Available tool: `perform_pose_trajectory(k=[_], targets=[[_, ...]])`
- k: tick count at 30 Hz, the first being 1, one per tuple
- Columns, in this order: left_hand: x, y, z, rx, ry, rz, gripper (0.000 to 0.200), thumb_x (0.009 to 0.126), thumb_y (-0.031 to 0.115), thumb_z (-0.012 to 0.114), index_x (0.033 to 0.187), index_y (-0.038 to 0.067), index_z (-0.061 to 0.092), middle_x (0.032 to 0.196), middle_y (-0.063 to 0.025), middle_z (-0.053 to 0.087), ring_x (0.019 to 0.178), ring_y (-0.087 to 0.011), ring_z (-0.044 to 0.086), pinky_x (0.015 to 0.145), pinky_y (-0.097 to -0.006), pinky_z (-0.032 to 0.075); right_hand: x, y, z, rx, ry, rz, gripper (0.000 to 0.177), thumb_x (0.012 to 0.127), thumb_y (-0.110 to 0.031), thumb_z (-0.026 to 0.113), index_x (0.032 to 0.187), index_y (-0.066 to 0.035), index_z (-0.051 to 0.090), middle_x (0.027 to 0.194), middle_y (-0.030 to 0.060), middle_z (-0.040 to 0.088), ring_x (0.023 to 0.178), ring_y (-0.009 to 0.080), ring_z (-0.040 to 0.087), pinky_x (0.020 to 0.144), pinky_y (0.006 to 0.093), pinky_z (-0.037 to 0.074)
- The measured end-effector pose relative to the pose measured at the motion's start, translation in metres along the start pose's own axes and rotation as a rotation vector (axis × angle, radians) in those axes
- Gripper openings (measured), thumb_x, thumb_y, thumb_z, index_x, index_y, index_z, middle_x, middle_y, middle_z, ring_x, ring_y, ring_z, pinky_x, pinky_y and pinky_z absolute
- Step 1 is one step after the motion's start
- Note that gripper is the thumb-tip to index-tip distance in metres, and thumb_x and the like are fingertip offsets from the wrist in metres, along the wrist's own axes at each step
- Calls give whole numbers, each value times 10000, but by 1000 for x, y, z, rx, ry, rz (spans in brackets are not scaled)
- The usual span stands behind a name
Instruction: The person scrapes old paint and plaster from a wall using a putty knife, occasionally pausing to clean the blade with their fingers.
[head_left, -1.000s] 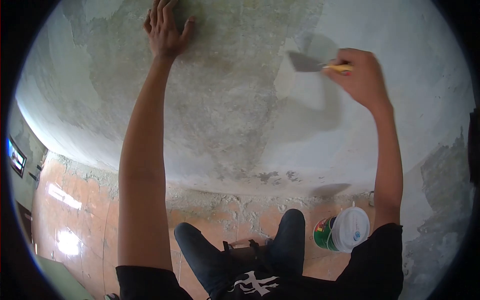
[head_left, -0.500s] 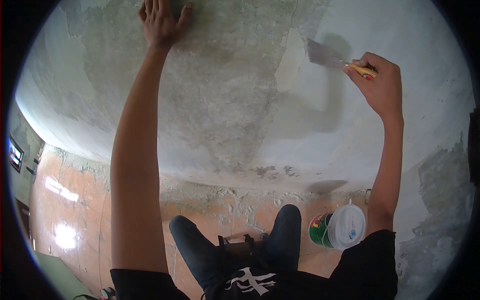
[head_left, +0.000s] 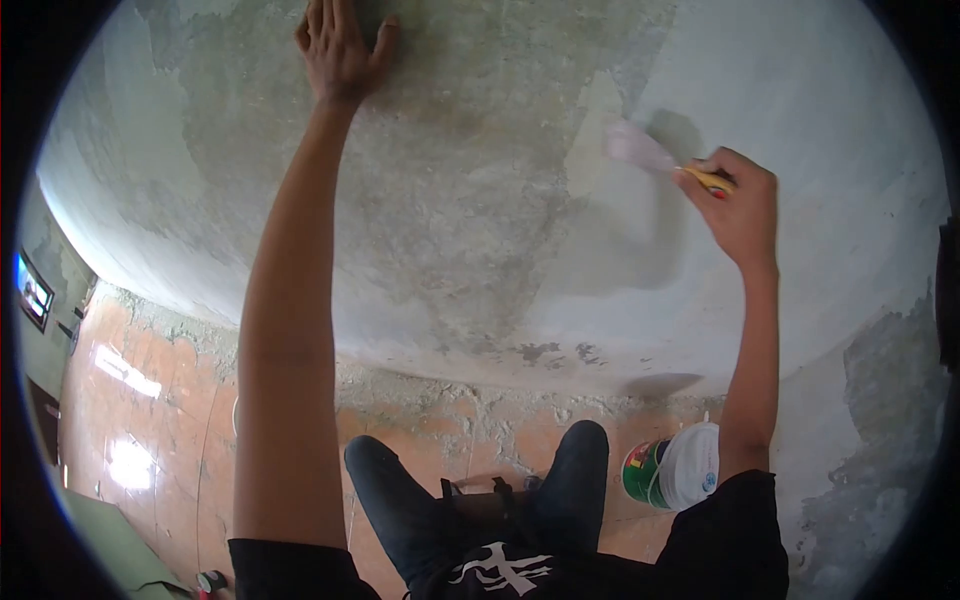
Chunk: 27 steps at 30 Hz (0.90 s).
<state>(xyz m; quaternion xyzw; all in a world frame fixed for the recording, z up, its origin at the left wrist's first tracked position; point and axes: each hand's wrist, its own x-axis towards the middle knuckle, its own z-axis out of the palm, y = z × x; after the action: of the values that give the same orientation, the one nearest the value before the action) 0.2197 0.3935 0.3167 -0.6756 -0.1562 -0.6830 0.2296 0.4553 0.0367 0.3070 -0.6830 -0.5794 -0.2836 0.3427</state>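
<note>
In the head view, my left hand (head_left: 343, 55) lies with fingers spread against the wall (head_left: 430, 170), on its bare grey area. My right hand (head_left: 742, 205) is closed around the yellow handle of a putty knife (head_left: 712, 181). The knife's wide blade, smeared by motion, is at the wall beside a pale patch (head_left: 592, 135) where bare grey meets the whiter coating. A shadow of hand and knife falls on the wall below and behind the blade.
A green and white bucket (head_left: 645, 472) with a pale lid stands on the tiled floor (head_left: 180, 400), beside my right arm. Crumbled debris (head_left: 440, 400) lines the wall's foot. My knees are near the wall. A green panel (head_left: 110, 545) lies at lower left.
My right hand has swept the putty knife downward and slightly left over the pale patch. My left hand stays flat on the wall, while the whole view has shifted slightly.
</note>
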Motion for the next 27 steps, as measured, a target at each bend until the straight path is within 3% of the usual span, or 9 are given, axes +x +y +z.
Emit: perform_pose_trajectory(k=[4, 8, 14, 22, 25, 27], targets=[[2, -8, 2, 35, 17, -15, 637, 901, 488, 422, 1388, 78, 407, 1506, -149, 358, 1406, -361, 288, 1103, -491, 217, -12, 11, -5, 109, 101, 126, 262, 773, -111, 789, 715, 24, 572, 734, 99, 686, 591, 107, 552, 572, 252, 455], [-1, 1, -3, 12, -39, -58, 634, 890, 468, 436, 1390, 81, 404, 1510, -141, 354, 1410, -347, 286, 1106, -486, 219, -15, -1, -1, 85, 75, 210, 259, 787, -113, 784, 713, 20, 574, 708, 95, 667, 586, 101, 555, 558, 243, 451], [1, 1, -3, 15, -29, -67, 641, 879, 467, 452, 1389, 81, 404, 1517, -137, 346, 1415, -341, 281, 1106, -483, 219, -27, 15, 9, 108, 83, 180, 273, 793, -125, 779, 717, 28, 566, 690, 90, 657, 554, 84, 477, 528, 243, 416], [1, -3, 2, 7, 1, -47, 632, 897, 488, 441, 1379, 80, 415, 1511, -142, 356, 1411, -342, 288, 1101, -481, 222, -30, 11, 10, 111, 79, 240, 248, 801, -115, 773, 712, 17, 584, 653, 71, 629, 561, 82, 491, 554, 240, 433], [-5, -3, 2, -1, 4, -33, 625, 899, 487, 440, 1373, 79, 421, 1506, -144, 363, 1408, -344, 293, 1099, -480, 223, -33, 15, 5, 81, 58, 163, 255, 794, -125, 780, 714, 20, 586, 646, 76, 619, 555, 92, 489, 555, 245, 432], [2, -6, 3, 2, 37, -28, 623, 901, 486, 439, 1371, 78, 422, 1504, -146, 365, 1407, -346, 294, 1098, -480, 223, -30, 23, 4, 130, 95, 234, 272, 789, -134, 782, 724, 28, 574, 645, 84, 615, 555, 97, 481, 551, 250, 428]])
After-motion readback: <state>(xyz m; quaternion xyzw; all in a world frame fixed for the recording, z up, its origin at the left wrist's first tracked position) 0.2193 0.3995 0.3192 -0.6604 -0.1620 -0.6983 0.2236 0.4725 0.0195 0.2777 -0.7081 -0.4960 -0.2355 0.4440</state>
